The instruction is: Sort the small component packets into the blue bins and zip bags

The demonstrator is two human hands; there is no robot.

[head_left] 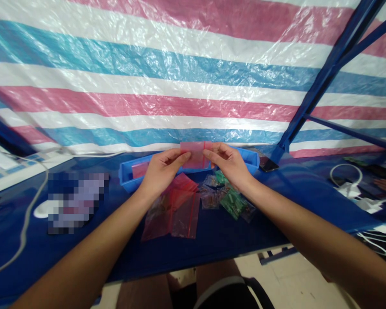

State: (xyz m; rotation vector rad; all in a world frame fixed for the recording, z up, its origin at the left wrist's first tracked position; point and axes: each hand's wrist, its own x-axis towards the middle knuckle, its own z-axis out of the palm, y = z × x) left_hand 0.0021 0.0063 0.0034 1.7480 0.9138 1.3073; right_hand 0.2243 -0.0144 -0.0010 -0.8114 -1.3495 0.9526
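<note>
A small pink see-through zip bag point(196, 155) is stretched sideways between my two hands, above the blue tray. My left hand point(165, 166) pinches its left edge between thumb and fingers. The right edge, beside a red seal line, is pinched by my right hand point(227, 161). Below them on the blue table lie several overlapping pink bags point(185, 212). To their right are clear bags of small parts point(210, 195) and green pieces in clear bags point(233, 202). Whether the held bag contains anything is too unclear to tell.
The long blue tray point(127, 174) stands behind my hands with pink bags at its left end. A dark phone point(267, 164) lies right of it. White cables and plugs point(369, 197) are at the right; a white cable point(25, 223) and a blurred-out object point(79, 201) are left.
</note>
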